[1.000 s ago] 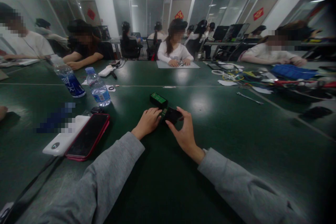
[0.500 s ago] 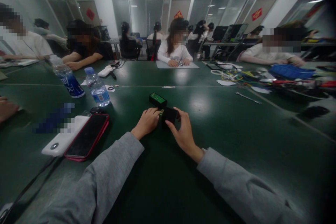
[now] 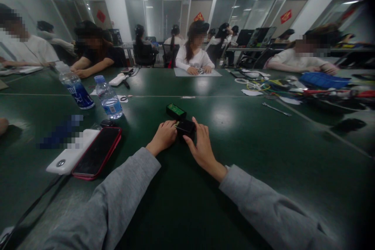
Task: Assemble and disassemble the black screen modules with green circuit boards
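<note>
Black and boxy, a block (image 3: 186, 127) is being clamped by the right hand (image 3: 202, 146); the left hand (image 3: 164, 136) is curling at the block's end, grip unclear.

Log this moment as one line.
right grip: holding black rectangular box | left grip: at its gold-striped end | beyond: green-topped black rectangular block

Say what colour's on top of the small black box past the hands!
The small black box has a green top, clearest in the head view.
</note>
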A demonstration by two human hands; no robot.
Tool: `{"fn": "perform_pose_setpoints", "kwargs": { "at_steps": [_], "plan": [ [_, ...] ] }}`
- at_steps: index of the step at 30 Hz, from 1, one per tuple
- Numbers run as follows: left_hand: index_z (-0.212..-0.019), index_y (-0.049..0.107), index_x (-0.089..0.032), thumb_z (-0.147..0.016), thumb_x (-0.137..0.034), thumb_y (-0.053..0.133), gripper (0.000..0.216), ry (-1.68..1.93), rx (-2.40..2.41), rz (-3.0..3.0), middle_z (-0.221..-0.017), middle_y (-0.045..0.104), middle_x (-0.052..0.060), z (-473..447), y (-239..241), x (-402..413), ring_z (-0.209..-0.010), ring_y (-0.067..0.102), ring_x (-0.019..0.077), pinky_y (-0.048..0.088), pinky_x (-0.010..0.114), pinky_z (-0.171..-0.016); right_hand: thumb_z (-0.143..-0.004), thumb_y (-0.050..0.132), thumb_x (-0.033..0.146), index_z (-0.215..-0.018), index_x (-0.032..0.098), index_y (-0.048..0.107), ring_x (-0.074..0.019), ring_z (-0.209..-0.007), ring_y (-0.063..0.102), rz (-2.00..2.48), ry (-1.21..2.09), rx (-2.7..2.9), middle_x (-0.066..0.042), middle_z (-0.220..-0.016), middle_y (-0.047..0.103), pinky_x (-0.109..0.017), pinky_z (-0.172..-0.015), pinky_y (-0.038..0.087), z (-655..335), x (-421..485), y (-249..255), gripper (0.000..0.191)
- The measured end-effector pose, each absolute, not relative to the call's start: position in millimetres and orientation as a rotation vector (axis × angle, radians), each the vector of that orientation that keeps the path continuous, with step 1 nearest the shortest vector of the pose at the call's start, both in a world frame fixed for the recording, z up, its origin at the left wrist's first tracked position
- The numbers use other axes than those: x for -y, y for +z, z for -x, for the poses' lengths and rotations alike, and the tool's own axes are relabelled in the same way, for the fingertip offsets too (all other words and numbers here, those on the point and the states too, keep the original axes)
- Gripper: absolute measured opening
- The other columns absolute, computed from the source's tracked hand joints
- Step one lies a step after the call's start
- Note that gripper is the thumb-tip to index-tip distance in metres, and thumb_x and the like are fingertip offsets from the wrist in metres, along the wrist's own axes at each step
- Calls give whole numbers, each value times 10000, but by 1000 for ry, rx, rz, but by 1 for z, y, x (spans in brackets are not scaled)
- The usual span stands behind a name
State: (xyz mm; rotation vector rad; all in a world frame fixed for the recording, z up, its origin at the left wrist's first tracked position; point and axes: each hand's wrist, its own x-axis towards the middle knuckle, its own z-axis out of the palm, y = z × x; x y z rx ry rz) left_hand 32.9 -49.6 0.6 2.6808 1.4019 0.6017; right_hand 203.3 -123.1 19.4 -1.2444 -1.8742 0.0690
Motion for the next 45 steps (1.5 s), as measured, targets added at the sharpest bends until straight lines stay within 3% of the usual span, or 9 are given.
{"fn": "perform_pose_setpoints", "kwargs": {
  "at_steps": [7, 13, 21, 33, 45],
  "plan": [
    [-1294, 478, -172, -819, -185, 537, 479, 580, -1290, -2675, -1381, 497, 127, -24, 5, 53, -1289, 424, 269, 346, 451, -1054, -961, 430, 434, -1495, 227, 240, -269, -1052, 489, 1203, 111, 2079, -109, -1174, 525, -463, -915, 448, -202, 125, 20, 603],
    [-1279, 497, -188, -833, -189, 529, 448, 638, -1279, -2617, -1371, 505, 120, -22, 4, 54, -1293, 428, 254, 339, 447, -1062, -929, 447, 316, -1497, 205, 204, -283, -1113, 468, 1164, 78, 2112, -127, -1248, 493, -491, -951, 427, -200, 127, 21, 628],
    [-1288, 487, -187, -839, -193, 528, 451, 649, -1301, -2596, -1368, 513, 118, -23, 1, 52, -1288, 432, 249, 337, 440, -1061, -952, 426, 325, -1473, 201, 244, -276, -1127, 466, 1147, 83, 2081, -126, -1248, 490, -484, -968, 427, -201, 127, 19, 565],
    [-1284, 487, -157, -829, -185, 531, 458, 671, -1270, -2617, -1359, 511, 137, -22, -1, 51, -1279, 432, 260, 335, 447, -1060, -940, 458, 305, -1425, 226, 343, -275, -1058, 490, 1207, 57, 2132, -115, -1180, 515, -459, -874, 475, -200, 129, 24, 504],
    [-1297, 474, -169, -837, -203, 536, 466, 622, -1306, -2615, -1372, 505, 122, -22, 2, 52, -1293, 425, 247, 334, 440, -1074, -943, 470, 296, -1395, 152, 389, -266, -1024, 479, 1255, -67, 2146, -129, -1135, 527, -434, -868, 463, -198, 129, 25, 481]
  ]
}}
